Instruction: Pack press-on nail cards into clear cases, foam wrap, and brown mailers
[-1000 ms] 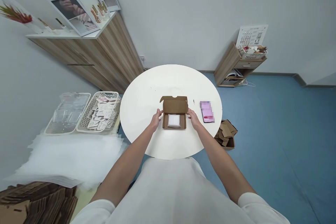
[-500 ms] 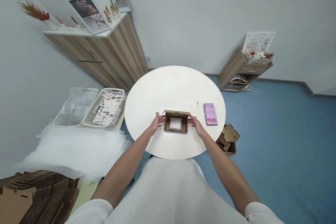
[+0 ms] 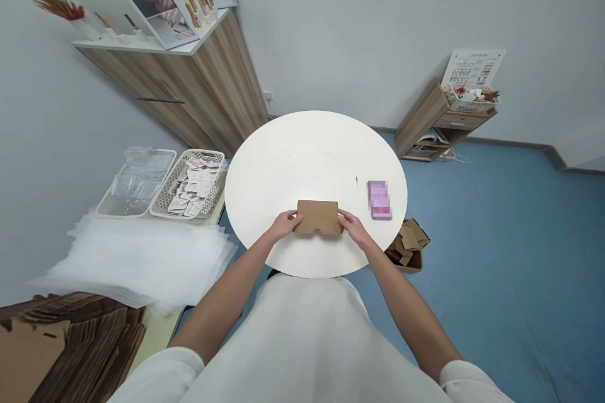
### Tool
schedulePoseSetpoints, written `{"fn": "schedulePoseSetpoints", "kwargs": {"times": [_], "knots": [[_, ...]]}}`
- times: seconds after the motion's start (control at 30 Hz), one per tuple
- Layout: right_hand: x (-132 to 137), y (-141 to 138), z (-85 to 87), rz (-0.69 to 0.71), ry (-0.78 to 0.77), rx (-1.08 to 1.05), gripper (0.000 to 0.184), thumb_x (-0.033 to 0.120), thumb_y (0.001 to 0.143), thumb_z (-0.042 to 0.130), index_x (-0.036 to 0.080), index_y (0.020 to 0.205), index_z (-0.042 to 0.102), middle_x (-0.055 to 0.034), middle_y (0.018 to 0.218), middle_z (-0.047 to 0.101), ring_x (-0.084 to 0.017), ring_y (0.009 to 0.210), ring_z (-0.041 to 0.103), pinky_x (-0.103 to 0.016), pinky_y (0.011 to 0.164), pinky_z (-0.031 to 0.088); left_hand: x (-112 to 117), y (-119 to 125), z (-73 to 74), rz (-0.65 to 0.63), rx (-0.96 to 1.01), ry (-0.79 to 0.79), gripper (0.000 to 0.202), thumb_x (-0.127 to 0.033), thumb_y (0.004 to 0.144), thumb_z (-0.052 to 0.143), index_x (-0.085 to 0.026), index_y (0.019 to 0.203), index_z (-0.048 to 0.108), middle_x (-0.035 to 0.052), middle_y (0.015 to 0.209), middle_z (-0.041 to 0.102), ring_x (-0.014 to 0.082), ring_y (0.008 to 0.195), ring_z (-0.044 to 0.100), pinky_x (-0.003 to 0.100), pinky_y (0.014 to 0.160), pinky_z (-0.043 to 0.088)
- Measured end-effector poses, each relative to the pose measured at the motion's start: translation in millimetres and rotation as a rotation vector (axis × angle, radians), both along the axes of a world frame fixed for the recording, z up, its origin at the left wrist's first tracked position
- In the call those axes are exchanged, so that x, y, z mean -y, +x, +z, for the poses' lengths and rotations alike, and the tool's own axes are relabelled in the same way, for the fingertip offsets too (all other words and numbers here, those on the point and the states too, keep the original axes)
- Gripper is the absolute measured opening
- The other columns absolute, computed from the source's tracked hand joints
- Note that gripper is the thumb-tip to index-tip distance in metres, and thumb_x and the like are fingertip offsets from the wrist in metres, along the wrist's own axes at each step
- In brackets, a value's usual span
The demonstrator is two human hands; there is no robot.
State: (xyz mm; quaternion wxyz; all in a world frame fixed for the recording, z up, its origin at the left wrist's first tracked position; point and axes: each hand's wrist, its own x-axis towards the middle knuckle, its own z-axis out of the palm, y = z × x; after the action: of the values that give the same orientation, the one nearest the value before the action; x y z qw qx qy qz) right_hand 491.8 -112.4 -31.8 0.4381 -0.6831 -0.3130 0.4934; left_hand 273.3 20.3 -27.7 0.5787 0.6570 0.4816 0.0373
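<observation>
Even, fairly bright light; wide-angle stretch at edges; pink rectangle (image 3: 380,200) pixelated.

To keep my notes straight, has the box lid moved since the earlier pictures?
Yes. The box lid was raised; it has swung down, toward the near edge of the table.

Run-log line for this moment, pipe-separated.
left hand: touching cardboard box, left end | right hand: touching box, right end | lid: down, inside hidden | pink item: on table

No lettering is legible, even on the chart (image 3: 474,67).
</observation>
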Motion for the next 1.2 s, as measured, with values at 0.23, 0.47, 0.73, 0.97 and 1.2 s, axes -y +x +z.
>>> {"fn": "schedulePoseSetpoints", "kwargs": {"times": [0.23, 0.47, 0.73, 0.97, 1.2], "knots": [[5, -12, -18.8, -0.073, -0.148, 0.267, 0.054, 0.039, 0.068, 0.055, 0.02, 0.118, 0.046, 0.0007, 0.073, 0.056, -0.016, 0.071, 0.054, -0.031, 0.071, 0.041, 15, 0, -11.6, 0.043, -0.257, 0.209, 0.054, -0.049, 0.07, 0.05, -0.021, 0.117, 0.044, 0.004, 0.085, 0.062, 0.0211, 0.085, 0.057, 0.033, 0.074, 0.041], [6, -17, -29.0, -0.031, -0.207, 0.369, 0.054, 0.036, 0.069, 0.052, 0.021, 0.12, 0.042, -0.002, 0.079, 0.059, -0.018, 0.079, 0.056, -0.03, 0.072, 0.04, 22, 9, -19.1, 0.05, -0.4, 0.255, 0.049, -0.041, 0.071, 0.049, -0.022, 0.116, 0.04, 0.0085, 0.107, 0.057, 0.0252, 0.102, 0.051, 0.041, 0.085, 0.035], [25, -23, -26.9, -0.008, -0.078, 0.543, 0.052, 0.037, 0.071, 0.05, 0.019, 0.12, 0.042, -0.0102, 0.116, 0.049, -0.023, 0.107, 0.046, -0.037, 0.089, 0.036, 33, -2, -17.9, 0.027, -0.254, 0.417, 0.05, -0.039, 0.075, 0.045, -0.019, 0.12, 0.039, 0.0113, 0.127, 0.043, 0.026, 0.119, 0.037, 0.04, 0.094, 0.031], [39, -36, -27.1, 0.146, 0.03, 0.541, 0.058, 0.029, 0.067, 0.055, 0.022, 0.123, 0.038, -0.0074, 0.118, 0.049, -0.023, 0.11, 0.044, -0.04, 0.094, 0.034, 48, -18, -22.3, -0.08, -0.091, 0.406, 0.066, -0.02, 0.064, 0.051, -0.024, 0.127, 0.032, 0.0056, 0.128, 0.044, 0.0246, 0.117, 0.039, 0.038, 0.098, 0.03], [31, -24, -11.7, 0.111, 0.109, 0.404, 0.058, 0.034, 0.068, 0.058, 0.025, 0.123, 0.041, -0.007, 0.113, 0.05, -0.023, 0.107, 0.046, -0.041, 0.093, 0.035, 41, -13, -7.5, -0.074, -0.058, 0.434, 0.07, -0.022, 0.064, 0.054, -0.025, 0.129, 0.03, 0.0066, 0.115, 0.048, 0.0228, 0.108, 0.045, 0.035, 0.092, 0.036]]}}
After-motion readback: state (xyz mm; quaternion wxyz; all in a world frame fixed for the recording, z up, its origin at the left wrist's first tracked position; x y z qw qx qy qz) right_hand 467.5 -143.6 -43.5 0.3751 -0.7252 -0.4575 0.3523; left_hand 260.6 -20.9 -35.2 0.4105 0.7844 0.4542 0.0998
